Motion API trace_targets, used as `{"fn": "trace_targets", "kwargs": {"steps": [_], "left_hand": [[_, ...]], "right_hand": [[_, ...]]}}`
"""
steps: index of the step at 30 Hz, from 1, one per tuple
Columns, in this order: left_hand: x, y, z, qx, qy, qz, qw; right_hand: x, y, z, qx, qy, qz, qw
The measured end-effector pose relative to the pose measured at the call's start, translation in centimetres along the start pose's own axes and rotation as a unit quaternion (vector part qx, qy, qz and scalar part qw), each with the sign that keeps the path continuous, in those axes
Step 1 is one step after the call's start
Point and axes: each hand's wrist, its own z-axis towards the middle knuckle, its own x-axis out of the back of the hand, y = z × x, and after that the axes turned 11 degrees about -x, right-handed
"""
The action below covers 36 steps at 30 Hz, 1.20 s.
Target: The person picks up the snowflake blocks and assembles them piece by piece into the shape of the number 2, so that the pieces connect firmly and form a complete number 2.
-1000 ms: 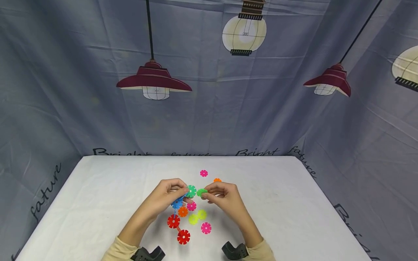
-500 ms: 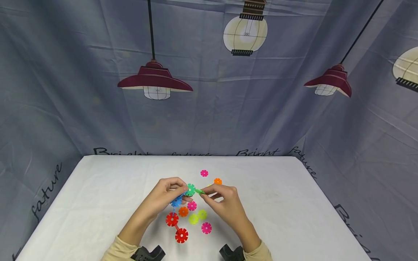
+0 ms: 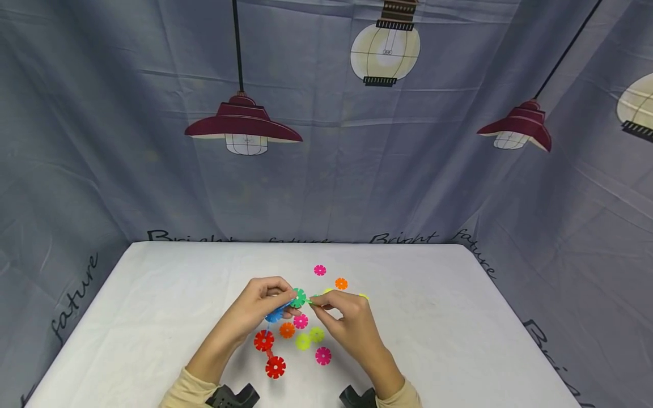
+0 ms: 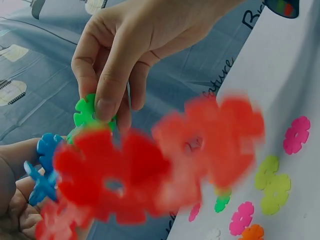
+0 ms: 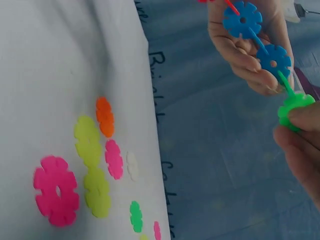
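- White surface point(image 3: 439, 334) is lying below.
- Left hand point(image 3: 266, 296), fingers curled, is gripping a red-blue-green chain point(image 3: 274, 315); right hand point(image 3: 348, 316) is pinching a green disc point(image 5: 289, 110).
- Chain is hanging midair.
- Disc is meeting its green end; slots should be aligning squarely.

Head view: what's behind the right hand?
Past the right hand, a yellow disc and another peek out, plus a green sliver too small to identify. Their remaining parts, and anything fully behind the hand, are covered.
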Motion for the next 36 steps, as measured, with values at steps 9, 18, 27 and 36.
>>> {"fn": "trace_targets", "kwargs": {"steps": [9, 18, 27, 36], "left_hand": [[-0.2, 0.1, 0.1, -0.006, 0.003, 0.002, 1.0], [-0.4, 0.2, 0.1, -0.002, 0.011, -0.003, 0.9999], [0.5, 0.7, -0.1, 0.017, 0.065, -0.003, 0.9977], [0.4, 0.5, 0.0, 0.016, 0.06, -0.005, 0.9981]], "right_hand": [[-0.3, -0.4, -0.3, 0.004, 0.006, -0.028, 0.9996], [-0.8, -0.1, -0.2, -0.015, 0.001, 0.017, 0.9997], [-0.8, 2.9, 0.0, -0.236, -0.124, 0.021, 0.9636], [-3.6, 7.6, -0.1, -0.348, -0.204, -0.064, 0.9129]]}}
